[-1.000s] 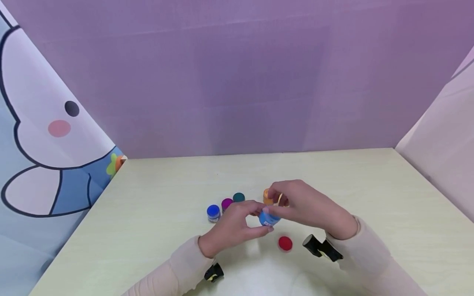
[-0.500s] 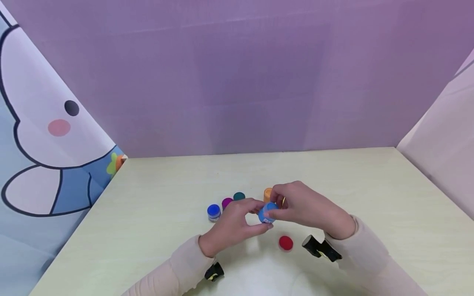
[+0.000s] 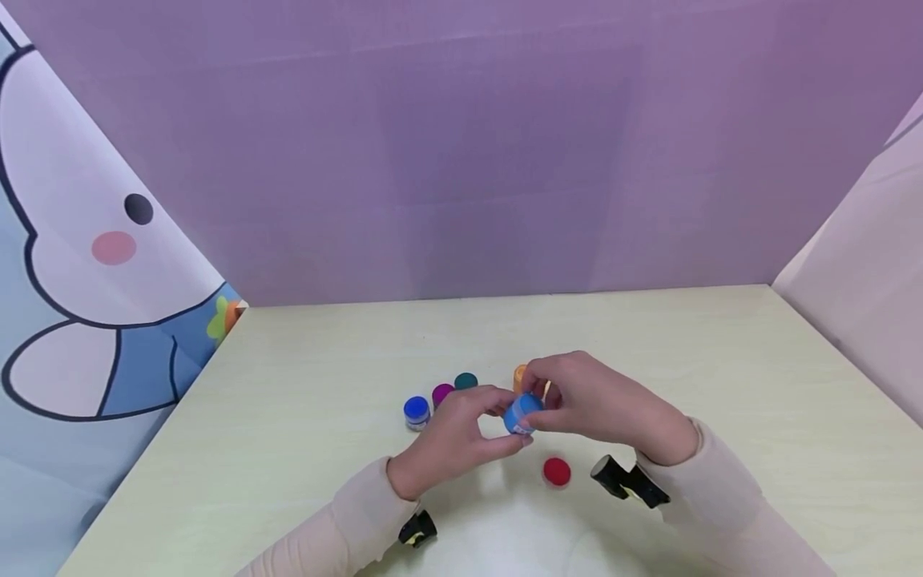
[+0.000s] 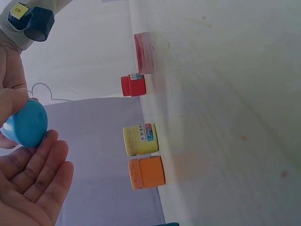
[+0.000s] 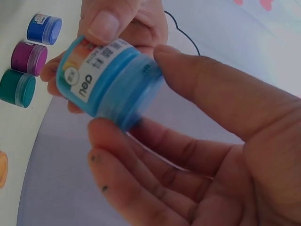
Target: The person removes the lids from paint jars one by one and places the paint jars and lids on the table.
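Note:
A light blue paint jar [image 3: 521,415] is held between both hands above the table, tilted, with its printed label showing in the right wrist view. My left hand [image 3: 454,437] grips the jar's labelled body [image 5: 96,70], thumb along the label. My right hand [image 3: 594,401] pinches the translucent blue lid end [image 5: 129,92] between thumb and fingertips. Small dark specks mark the right fingertips [image 5: 106,181]. The left wrist view shows the smooth blue round end of the jar [image 4: 30,123]. Behind my right hand stands an orange paint jar [image 3: 519,378], partly covered.
Blue [image 3: 416,413], purple [image 3: 442,394] and green [image 3: 465,381] jars stand left of the hands. A red-topped jar [image 3: 556,472] sits nearer me. Yellow [image 4: 140,140] and red [image 4: 133,85] jars show in the left wrist view. A purple cloth [image 3: 505,160] hangs behind the table.
The light blue jar has tipped and risen slightly between the hands, so more of its top shows. The right fingers have shifted on it; the other jars stay put.

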A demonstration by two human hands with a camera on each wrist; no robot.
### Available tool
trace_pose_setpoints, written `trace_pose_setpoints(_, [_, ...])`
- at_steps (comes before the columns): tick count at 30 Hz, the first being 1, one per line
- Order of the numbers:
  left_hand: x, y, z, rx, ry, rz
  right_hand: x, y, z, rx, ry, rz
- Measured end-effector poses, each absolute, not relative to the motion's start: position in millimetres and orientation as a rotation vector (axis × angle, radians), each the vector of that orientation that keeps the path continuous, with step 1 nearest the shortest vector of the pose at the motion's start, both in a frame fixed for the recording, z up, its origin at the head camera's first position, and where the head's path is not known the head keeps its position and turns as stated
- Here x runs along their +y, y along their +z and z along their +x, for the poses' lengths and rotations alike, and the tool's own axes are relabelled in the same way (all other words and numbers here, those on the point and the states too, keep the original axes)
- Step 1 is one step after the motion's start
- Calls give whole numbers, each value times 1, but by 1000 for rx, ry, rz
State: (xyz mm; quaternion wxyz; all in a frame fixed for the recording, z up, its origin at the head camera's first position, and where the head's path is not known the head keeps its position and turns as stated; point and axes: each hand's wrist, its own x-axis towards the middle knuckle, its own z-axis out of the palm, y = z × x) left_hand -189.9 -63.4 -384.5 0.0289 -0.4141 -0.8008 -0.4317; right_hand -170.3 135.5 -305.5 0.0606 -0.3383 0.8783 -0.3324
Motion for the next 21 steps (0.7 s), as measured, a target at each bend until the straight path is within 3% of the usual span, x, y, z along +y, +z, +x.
trace_pose_setpoints(7, [-63, -385, -190, -2486, -1307, -1294, 138, -306, -172, 2661, -851, -1229])
trace_pose_setpoints(21, [-62, -383, -190, -2465, -1319, -1326, 141, -306, -172, 2616, -845, -1359])
